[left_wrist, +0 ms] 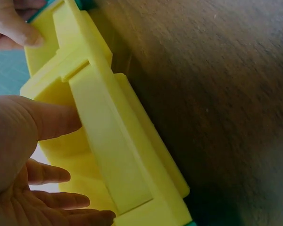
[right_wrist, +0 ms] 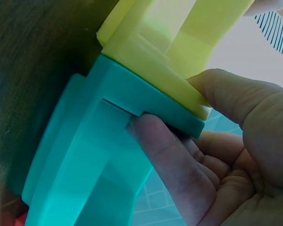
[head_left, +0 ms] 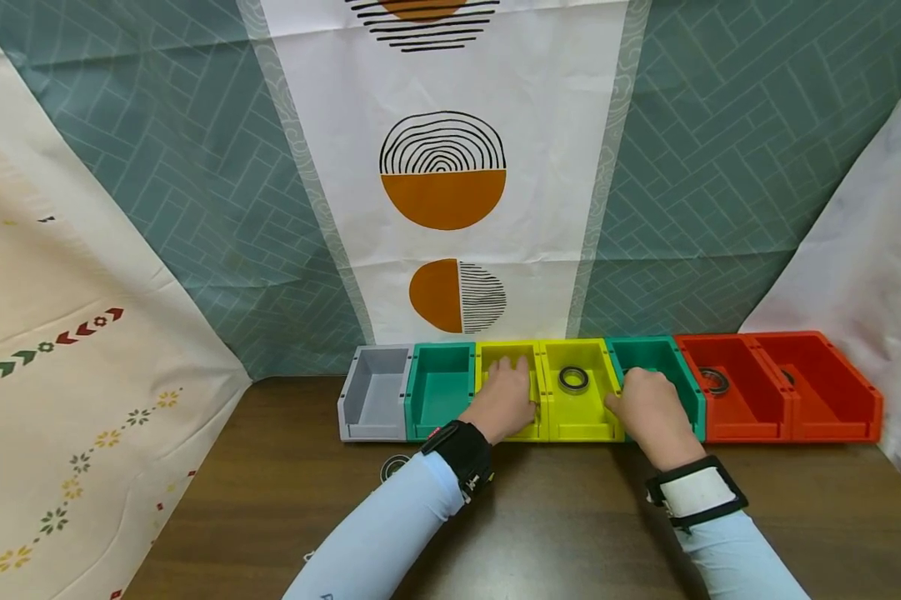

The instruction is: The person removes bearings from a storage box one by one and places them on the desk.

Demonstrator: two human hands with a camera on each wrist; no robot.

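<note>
My left hand (head_left: 504, 400) reaches into the left yellow bin (head_left: 527, 434). In the left wrist view its thumb (left_wrist: 56, 121) and fingers extend inside that bin's low front wall, with nothing seen between them. My right hand (head_left: 654, 414) is at the seam between the right yellow bin (head_left: 583, 427) and the right green bin (head_left: 663, 357). It pinches their adjoining walls, thumb on the yellow side and index finger (right_wrist: 162, 153) inside the green one. A ring-shaped bearing (head_left: 573, 392) lies in the right yellow bin.
At the row's left end stand a grey bin (head_left: 372, 429) and another green bin (head_left: 441, 412). Two red bins (head_left: 788, 429) form the right end, a bearing (head_left: 714, 390) in the nearer one. Another bearing (head_left: 387, 468) lies on the brown table (head_left: 563, 525) by my left forearm.
</note>
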